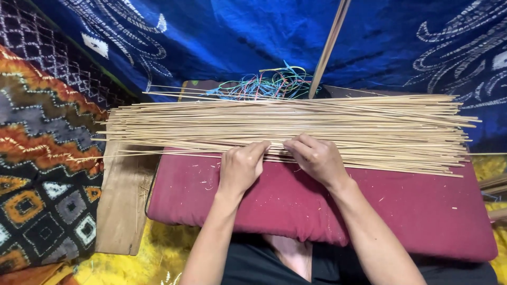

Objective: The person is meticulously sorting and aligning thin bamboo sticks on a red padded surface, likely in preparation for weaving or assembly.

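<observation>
We see both hands resting on the near edge of a wide sheaf of thin pale sticks (285, 129) — the sheaf lies crosswise along the far edge of a red cushion (412, 211). The left hand (241, 166) curls its fingers over the nearest sticks, pinching a few; the right hand (316, 158) does likewise just beside it, fingertips almost meeting. A tangle of coloured threads (269, 84) sits beyond the sheaf, near a slanted stick (328, 47). A wooden board (122, 206) juts from under the cushion's left edge — patterned cloth (42, 158) beside it.
</observation>
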